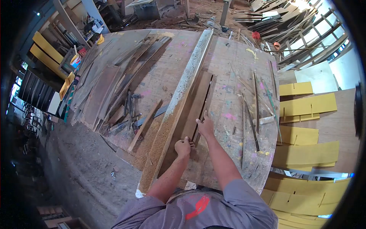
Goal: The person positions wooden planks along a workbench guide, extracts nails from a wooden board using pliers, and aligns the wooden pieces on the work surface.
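Two bare hands work close together at a long brown wooden plank that lies lengthwise on the table [225, 57], just right of a long pale-topped beam [187, 76]. The left hand [184, 147] is nearer the body, its forearm slanting up and to the right across the beam's near end; its fingers are bent in a loose curl at the lower right part of the plank [194, 108]. The right hand [206, 125] reaches farther forward, forearm angled up and to the left, with the index finger pointing away from the body and the thumb spread toward the plank's right edge, where a narrow dark line runs. Whether either hand closes firmly on the wood I cannot tell. Sawdust [152, 142] coats the near part of the beam and spreads beside it on the left, around a loose wooden slat [145, 126]. Farther left are a cluster of dark tools [131, 108] and a stack of thin boards [102, 86]. To the right of the hands, thin sticks [256, 101] lie on the paint-spotted tabletop. Beyond the table's right side are yellow boards [310, 105]; past its far edge, scrap wood [280, 19] lies heaped.
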A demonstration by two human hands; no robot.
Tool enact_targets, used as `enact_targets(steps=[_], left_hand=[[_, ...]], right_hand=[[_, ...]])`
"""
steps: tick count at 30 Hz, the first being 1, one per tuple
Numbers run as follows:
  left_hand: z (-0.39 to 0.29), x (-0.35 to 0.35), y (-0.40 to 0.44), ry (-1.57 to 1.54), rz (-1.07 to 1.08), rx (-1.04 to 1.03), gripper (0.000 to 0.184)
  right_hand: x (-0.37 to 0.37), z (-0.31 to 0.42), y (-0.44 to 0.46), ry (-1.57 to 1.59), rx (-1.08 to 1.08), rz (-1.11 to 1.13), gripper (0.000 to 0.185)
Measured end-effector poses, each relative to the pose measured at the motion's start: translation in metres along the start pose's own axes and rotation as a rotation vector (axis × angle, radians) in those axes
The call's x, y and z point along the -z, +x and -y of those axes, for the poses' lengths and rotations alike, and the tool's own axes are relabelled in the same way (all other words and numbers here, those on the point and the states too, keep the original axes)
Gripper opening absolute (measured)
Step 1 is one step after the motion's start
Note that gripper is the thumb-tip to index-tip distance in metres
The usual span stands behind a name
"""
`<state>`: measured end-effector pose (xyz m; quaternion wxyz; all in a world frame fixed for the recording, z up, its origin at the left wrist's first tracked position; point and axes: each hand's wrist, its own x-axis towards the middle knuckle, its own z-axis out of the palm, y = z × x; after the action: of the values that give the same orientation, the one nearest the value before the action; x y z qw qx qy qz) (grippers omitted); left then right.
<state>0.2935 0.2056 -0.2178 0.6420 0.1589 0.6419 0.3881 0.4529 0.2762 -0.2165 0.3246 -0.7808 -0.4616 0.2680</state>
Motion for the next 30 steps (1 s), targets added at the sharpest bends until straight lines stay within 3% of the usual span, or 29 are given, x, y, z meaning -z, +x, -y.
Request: enact_targets(steps=[1,10,13,16,19,25,30], left_hand=[[-0.007,-0.007,-0.003,0.007,-0.017,-0.003,0.030],[-0.039,-0.060,0.005,0.110,-0.119,-0.041,0.028],[-0.018,-0.055,0.020,0.071,-0.022,-0.088,0.027],[0.001,-0.053,0.024,0.139,-0.002,-0.136,0.031],[-0.013,-0.070,0.014,0.137,-0.099,-0.128,0.031],[-0.006,-0.088,0.033,0.157,-0.152,-0.182,0.029],[-0.015,-0.112,0.040,0.133,-0.201,-0.213,0.026]], right_hand=[[-0.010,-0.012,0.008,-0.049,0.085,-0.071,0.084],[-0.003,-0.010,0.056,-0.074,0.025,-0.078,0.085],[0.033,0.028,0.052,0.001,-0.131,0.077,0.082],[0.031,0.024,0.056,0.005,-0.156,0.114,0.082],[0.003,-0.003,0.067,-0.087,-0.040,-0.052,0.082],[0.007,-0.004,0.083,-0.056,0.027,-0.118,0.079],[0.037,0.021,0.096,0.042,-0.109,0.030,0.078]])
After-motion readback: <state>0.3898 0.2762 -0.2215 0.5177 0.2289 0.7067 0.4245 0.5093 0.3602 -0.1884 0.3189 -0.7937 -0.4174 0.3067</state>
